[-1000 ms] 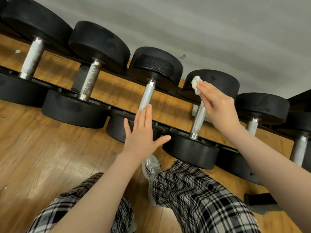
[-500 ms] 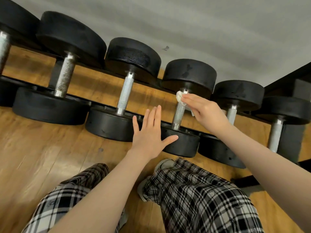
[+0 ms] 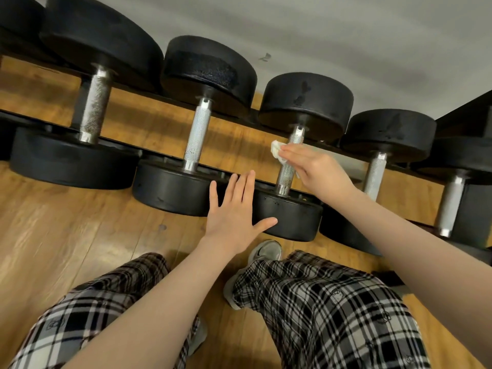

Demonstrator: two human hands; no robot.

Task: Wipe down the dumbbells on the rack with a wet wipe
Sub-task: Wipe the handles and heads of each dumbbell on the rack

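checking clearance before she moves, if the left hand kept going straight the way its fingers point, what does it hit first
Probably the rack's front rail, in the gap between two dumbbells' near heads. The left hand is flat and open, its fingers pointing up and away toward it. Depth is unclear, so it may pass above the rail.

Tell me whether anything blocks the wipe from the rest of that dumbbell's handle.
Nothing visible does. The right hand presses the wet wipe against the handle; the open left hand lies lower left, off the bar.
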